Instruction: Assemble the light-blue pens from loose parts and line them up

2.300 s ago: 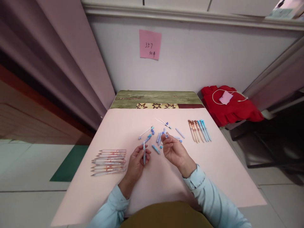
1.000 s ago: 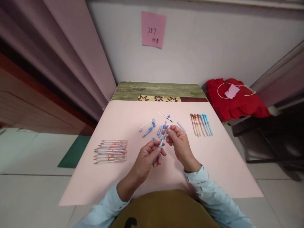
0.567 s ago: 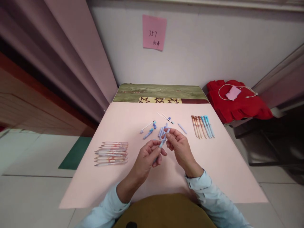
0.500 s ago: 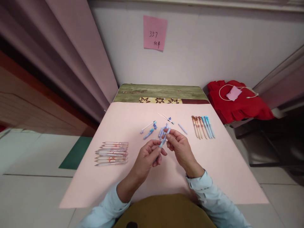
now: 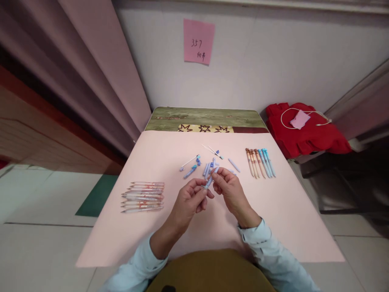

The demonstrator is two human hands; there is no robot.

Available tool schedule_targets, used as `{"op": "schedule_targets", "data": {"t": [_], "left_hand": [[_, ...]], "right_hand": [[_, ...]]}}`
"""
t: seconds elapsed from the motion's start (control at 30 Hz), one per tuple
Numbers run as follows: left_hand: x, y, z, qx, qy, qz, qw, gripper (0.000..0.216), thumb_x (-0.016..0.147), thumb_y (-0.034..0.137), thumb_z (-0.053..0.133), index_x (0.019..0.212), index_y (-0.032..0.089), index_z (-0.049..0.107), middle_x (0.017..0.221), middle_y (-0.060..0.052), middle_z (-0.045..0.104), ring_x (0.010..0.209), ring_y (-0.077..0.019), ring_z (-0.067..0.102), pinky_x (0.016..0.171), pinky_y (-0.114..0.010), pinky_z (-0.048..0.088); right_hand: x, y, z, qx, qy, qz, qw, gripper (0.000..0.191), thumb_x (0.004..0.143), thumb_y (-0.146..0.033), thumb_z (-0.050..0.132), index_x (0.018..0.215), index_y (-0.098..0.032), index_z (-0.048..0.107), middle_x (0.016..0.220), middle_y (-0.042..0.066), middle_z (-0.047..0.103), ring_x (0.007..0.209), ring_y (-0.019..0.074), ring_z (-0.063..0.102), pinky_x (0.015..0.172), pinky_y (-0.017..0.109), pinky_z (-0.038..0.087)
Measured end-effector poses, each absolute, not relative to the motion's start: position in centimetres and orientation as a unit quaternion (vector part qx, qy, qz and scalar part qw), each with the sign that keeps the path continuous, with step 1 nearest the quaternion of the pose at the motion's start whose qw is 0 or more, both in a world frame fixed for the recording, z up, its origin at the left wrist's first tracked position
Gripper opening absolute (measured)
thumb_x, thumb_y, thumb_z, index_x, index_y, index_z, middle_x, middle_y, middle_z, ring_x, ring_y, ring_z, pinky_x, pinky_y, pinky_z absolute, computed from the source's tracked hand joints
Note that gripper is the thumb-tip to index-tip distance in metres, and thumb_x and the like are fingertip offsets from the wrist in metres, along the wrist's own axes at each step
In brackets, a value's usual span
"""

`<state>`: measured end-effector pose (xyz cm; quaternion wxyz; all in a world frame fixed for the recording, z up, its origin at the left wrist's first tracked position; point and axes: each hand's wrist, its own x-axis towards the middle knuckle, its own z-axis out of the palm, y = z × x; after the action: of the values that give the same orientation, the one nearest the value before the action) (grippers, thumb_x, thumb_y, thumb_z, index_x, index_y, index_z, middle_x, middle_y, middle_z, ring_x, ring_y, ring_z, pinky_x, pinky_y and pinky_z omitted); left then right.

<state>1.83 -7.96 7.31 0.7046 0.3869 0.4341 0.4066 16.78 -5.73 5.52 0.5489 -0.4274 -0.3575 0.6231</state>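
Between both hands a light-blue pen barrel (image 5: 210,180) is held at a slant above the table. My left hand (image 5: 191,198) pinches its lower end with thumb and fingers. My right hand (image 5: 227,186) grips the upper part from the other side. Just beyond the fingers lie loose lilac-blue pen parts (image 5: 206,169), partly covered by the right hand. White refills (image 5: 209,150) with dark tips and small blue pieces (image 5: 198,160) are scattered behind them. A blue barrel with a turquoise end (image 5: 190,172) lies to the left, and a tapered lilac piece (image 5: 234,165) to the right.
A row of pale patterned pens (image 5: 142,197) lies on the left of the pink-covered table (image 5: 127,239). Brown-topped pens (image 5: 254,163) and blue-topped pens (image 5: 266,163) stand side by side at right. A red cloth (image 5: 304,138) with a white cable sits beyond the table's right edge.
Both hands stay almost in place around the barrel. The right fingers have shifted very slightly, and a little more of a lilac piece shows beside the right hand.
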Motion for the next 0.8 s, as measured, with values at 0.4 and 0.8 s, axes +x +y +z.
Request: {"op": "schedule_targets", "data": {"t": [0.4, 0.8], "left_hand": [[1.8, -8.2, 7.3, 0.315, 0.379, 0.411, 0.767, 0.021, 0.088, 0.032, 0.064, 0.098, 0.014, 0.058, 0.086, -0.008, 0.068, 0.050, -0.0053, 0.046, 0.045, -0.020, 0.027], [2.2, -8.3, 7.2, 0.296, 0.338, 0.402, 0.798, 0.030, 0.088, 0.030, 0.064, 0.113, 0.013, 0.060, 0.085, -0.009, 0.067, 0.049, -0.0057, 0.047, 0.044, -0.019, 0.026]], "right_hand": [[17.9, -6.3, 4.8, -0.385, -0.448, 0.640, 0.491, 0.033, 0.085, -0.046, 0.069, 0.113, -0.028, 0.073, 0.127, 0.005, 0.065, 0.121, 0.0236, 0.054, 0.105, 0.038, 0.038], [17.6, -6.5, 4.0, -0.365, -0.372, 0.696, 0.494, 0.025, 0.082, -0.042, 0.074, 0.098, -0.023, 0.078, 0.098, 0.004, 0.072, 0.084, 0.0168, 0.061, 0.086, 0.033, 0.046]]}}
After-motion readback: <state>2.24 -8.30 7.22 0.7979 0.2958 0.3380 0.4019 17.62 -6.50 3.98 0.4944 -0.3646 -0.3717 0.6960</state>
